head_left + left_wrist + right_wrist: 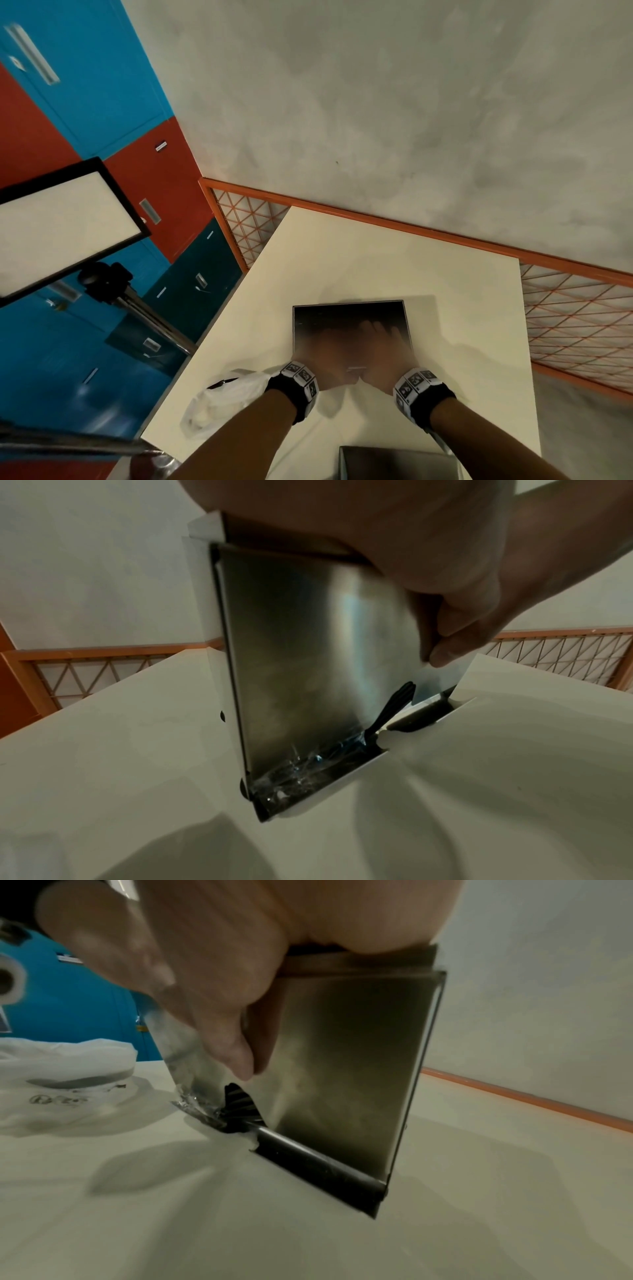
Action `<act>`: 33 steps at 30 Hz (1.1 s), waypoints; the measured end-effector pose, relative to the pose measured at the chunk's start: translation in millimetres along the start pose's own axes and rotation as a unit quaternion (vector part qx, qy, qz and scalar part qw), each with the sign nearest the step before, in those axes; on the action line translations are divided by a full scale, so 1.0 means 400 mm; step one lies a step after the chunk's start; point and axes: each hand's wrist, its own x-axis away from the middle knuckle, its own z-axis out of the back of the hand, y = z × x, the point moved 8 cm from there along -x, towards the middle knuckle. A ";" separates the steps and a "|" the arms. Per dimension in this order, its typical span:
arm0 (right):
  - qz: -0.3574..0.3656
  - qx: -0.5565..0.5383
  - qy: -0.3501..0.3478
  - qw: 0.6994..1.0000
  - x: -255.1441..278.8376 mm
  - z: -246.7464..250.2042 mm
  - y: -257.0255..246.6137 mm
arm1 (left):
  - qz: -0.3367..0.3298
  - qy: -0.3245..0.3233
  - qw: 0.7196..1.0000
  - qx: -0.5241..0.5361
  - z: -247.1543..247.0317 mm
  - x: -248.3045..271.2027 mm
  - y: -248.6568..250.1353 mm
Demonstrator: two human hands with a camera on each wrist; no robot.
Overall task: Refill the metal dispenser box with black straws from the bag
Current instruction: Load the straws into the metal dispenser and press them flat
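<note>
The metal dispenser box point(342, 318) stands on the white table point(376, 257). My left hand point(325, 356) and right hand point(380, 346) lie side by side over its top near edge, blurred. In the left wrist view my left hand point(394, 534) covers the top of the box point(308, 656), thumb down its front face. In the right wrist view my right hand point(205, 947) holds the box point(342, 1056) the same way. Black straws point(394, 704) with crinkled clear wrap lie in the bottom slot point(240, 1099). The white plastic bag point(219, 397) lies to the left point(68, 1058).
A second grey metal piece point(394, 459) lies at the table's near edge below my wrists. An orange mesh railing point(445, 236) runs behind and right of the table. A light panel point(58, 219) on a tripod stands to the left before blue and red lockers point(85, 85).
</note>
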 end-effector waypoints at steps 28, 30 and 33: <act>-0.012 -0.008 -0.001 1.000 0.011 -0.013 -0.003 | -0.012 0.002 1.000 -0.012 -0.010 0.012 0.008; -0.008 -0.008 0.008 1.000 0.015 -0.015 -0.005 | -0.009 0.000 1.000 -0.009 -0.013 0.016 0.007; 0.002 -0.006 0.024 1.000 0.021 -0.017 -0.008 | -0.007 0.005 1.000 -0.011 -0.014 0.021 0.011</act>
